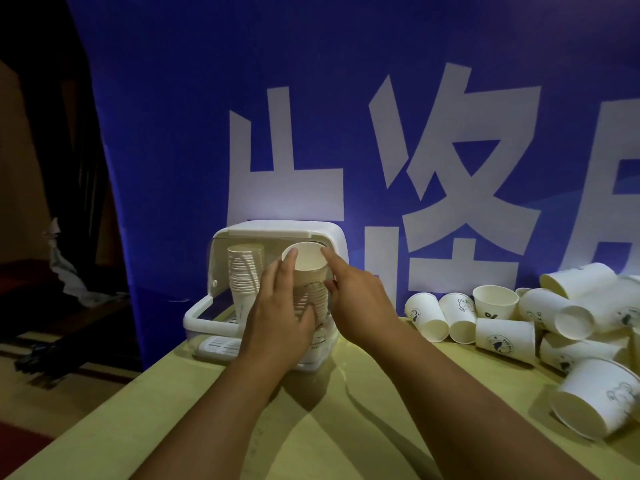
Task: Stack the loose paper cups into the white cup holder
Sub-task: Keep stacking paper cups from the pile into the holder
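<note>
Left hand (277,317) grips the stack (310,289) in the holder (221,306), steadying it — right hand (360,299), fingers loose, index on top rim, likely aligning; loose cups (502,336) wait right.

White cup holder (277,233), lid raised, set on a pale table (311,427) before a blue banner (173,133). One stack of cups (244,271) stood inside at left. A second stack (308,282) is gripped by the left hand (277,317) and touched at the rim by the right hand (356,303), apparently loosely. Loose paper cups (502,323) are heaped at right.
</note>
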Action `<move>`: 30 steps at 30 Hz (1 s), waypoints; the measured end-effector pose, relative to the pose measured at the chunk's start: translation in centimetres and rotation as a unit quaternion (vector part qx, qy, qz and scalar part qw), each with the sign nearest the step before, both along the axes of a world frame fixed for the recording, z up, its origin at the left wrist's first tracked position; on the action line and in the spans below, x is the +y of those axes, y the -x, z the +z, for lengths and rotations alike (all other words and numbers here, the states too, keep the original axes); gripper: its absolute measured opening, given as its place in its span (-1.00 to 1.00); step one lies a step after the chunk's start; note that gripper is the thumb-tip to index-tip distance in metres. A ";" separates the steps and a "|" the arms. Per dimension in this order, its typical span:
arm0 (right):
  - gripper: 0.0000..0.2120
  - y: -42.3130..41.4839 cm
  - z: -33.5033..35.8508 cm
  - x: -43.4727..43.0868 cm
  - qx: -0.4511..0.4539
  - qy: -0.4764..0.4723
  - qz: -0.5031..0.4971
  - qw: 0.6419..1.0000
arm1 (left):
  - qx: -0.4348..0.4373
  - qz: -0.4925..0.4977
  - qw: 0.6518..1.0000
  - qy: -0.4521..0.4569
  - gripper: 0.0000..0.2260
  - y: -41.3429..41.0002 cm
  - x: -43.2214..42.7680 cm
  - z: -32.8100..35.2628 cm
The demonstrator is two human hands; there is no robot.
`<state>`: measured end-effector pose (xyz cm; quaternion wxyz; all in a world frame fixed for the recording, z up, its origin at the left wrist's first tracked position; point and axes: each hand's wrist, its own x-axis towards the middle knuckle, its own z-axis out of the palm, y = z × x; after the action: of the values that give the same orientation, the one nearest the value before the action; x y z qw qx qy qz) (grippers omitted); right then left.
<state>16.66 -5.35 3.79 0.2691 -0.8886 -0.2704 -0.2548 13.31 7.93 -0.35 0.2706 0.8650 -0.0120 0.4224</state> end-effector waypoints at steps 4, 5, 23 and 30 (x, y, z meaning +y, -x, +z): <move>-0.28 -0.5 -0.4 0.4 0.026 -0.020 0.015 0.999 | 0.000 -0.009 1.000 0.025 -0.32 -0.1 0.0 -0.1; -0.37 -0.7 -0.3 0.5 0.036 -0.046 0.029 0.998 | -0.004 -0.014 0.999 0.033 -0.33 -0.1 0.1 -0.1; -0.89 1.3 -0.5 -5.3 0.102 -0.069 -0.067 0.990 | -0.048 -0.034 0.998 -0.030 -0.89 2.2 -3.0 0.7; -0.87 3.9 -1.5 -16.1 0.105 -0.032 -0.208 0.972 | 0.116 -0.138 0.983 0.033 -0.89 2.7 -9.0 1.0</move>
<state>12.80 -21.48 2.32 0.2652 -0.9381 -0.0416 -0.2188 10.56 -1.12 0.66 0.3546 0.8887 -0.0861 0.2776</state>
